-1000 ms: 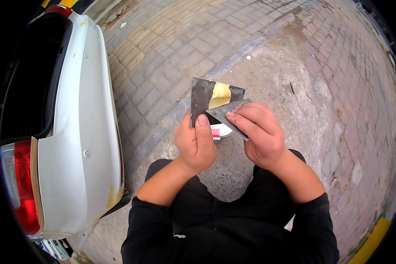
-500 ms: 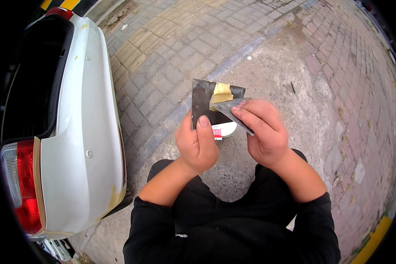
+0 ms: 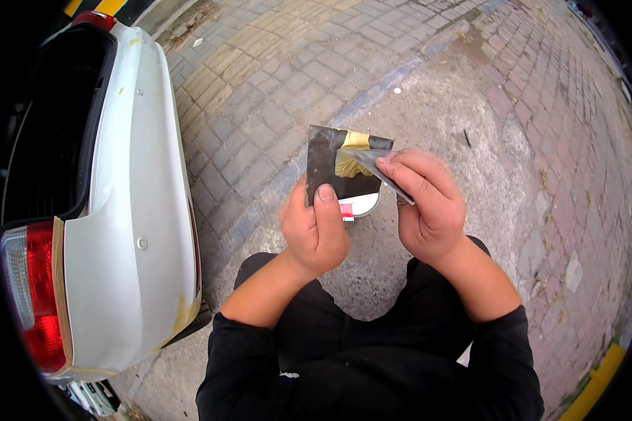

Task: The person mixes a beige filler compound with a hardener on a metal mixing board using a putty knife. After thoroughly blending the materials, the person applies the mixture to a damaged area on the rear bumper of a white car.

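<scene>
My left hand [image 3: 317, 228] grips a dark, flat rectangular plate [image 3: 321, 158] by its lower left edge, thumb on top. Yellow putty [image 3: 349, 165] is spread over the plate's middle and up to its far edge. My right hand [image 3: 432, 203] pinches a grey flat scraper [image 3: 393, 182] between thumb and fingers. The scraper is tilted, with one corner in or just over the putty. Below the plate, partly hidden by it, is a white round lid or can top [image 3: 364, 204] with a red and white label.
On the left stands a white car body [image 3: 144, 203] with a red and clear tail light [image 3: 42, 295], yellowish patches and an open dark rear. Grey paving bricks [image 3: 260, 91] and rough concrete [image 3: 442, 119] lie ahead; a small dark stick [image 3: 468, 137] rests on the concrete.
My right hand has shifted slightly right, and the scraper is turned more on edge. More of the putty on the plate now shows. My left hand and the plate have barely moved.
</scene>
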{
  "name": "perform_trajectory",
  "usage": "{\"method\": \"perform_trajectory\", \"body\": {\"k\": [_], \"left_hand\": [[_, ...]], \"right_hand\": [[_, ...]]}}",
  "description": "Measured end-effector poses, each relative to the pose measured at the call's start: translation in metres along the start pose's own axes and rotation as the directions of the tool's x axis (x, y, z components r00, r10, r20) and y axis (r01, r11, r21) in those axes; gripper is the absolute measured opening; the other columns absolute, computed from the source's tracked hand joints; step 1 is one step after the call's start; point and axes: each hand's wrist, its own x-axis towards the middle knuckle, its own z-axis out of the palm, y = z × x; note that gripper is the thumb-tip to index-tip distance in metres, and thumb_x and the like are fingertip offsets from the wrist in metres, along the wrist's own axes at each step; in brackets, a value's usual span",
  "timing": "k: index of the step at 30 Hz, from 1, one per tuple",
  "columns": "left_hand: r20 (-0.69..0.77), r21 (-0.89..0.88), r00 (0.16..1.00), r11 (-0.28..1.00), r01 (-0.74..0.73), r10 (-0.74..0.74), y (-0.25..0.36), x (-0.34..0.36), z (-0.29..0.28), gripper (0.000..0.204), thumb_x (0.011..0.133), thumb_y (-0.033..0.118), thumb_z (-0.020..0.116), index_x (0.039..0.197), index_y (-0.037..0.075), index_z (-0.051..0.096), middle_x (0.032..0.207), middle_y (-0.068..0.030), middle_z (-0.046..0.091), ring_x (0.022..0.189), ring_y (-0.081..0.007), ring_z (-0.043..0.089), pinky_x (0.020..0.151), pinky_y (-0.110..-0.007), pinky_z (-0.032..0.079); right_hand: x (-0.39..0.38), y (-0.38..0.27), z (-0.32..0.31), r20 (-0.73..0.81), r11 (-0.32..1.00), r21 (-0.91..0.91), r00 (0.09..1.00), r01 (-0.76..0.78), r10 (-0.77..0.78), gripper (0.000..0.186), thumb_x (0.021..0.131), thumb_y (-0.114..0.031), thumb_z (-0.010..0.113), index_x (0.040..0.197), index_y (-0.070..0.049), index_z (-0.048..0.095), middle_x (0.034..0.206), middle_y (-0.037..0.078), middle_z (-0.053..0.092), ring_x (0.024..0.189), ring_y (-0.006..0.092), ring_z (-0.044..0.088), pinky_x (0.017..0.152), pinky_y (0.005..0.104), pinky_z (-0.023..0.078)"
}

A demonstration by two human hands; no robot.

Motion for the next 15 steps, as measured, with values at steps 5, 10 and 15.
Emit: {"method": "perform_trajectory", "body": {"k": [5, 10, 15], "left_hand": [[-0.077, -0.009, 0.996, 0.999, -0.035, 0.034, 0.0013, 0.0030, 0.0057, 0.021, 0.099, 0.010, 0.043, 0.092, -0.005, 0.057, 0.074, -0.0077, 0.057, 0.062, -0.0150, 0.049, 0.055, -0.030, 0.038], [0.009, 0.023, 1.000, 1.000, -0.005, 0.005, 0.0007, -0.0027, -0.0004, 0.026, 0.096, 0.006, 0.042, 0.107, -0.009, 0.059, 0.087, -0.0182, 0.065, 0.070, -0.0285, 0.063, 0.064, -0.033, 0.049], [-0.062, 0.000, 0.994, 0.996, -0.088, 0.088, -0.0046, -0.0027, 0.0035, 0.024, 0.096, 0.005, 0.043, 0.104, -0.010, 0.059, 0.086, -0.0181, 0.064, 0.067, -0.0280, 0.061, 0.061, -0.034, 0.048]], "right_hand": [[0.0014, -0.0034, -0.0018, 0.076, 1.000, 0.020, 0.997, 0.016, -0.018, 0.039, 0.070, 0.010, 0.062, 0.108, 0.004, 0.066, 0.101, 0.014, 0.064, 0.091, 0.0303, 0.062, 0.080, 0.0369, 0.050], [0.0031, -0.0036, -0.0017, -0.019, 1.000, -0.026, 1.000, -0.004, 0.003, 0.039, 0.069, 0.009, 0.063, 0.107, 0.004, 0.066, 0.101, 0.014, 0.064, 0.091, 0.0306, 0.062, 0.079, 0.0371, 0.050], [0.0055, -0.0007, -0.0019, -0.089, 0.999, -0.037, 0.996, 0.019, -0.022, 0.038, 0.069, 0.008, 0.064, 0.107, 0.005, 0.066, 0.100, 0.014, 0.064, 0.089, 0.0309, 0.063, 0.078, 0.0374, 0.051]]}}
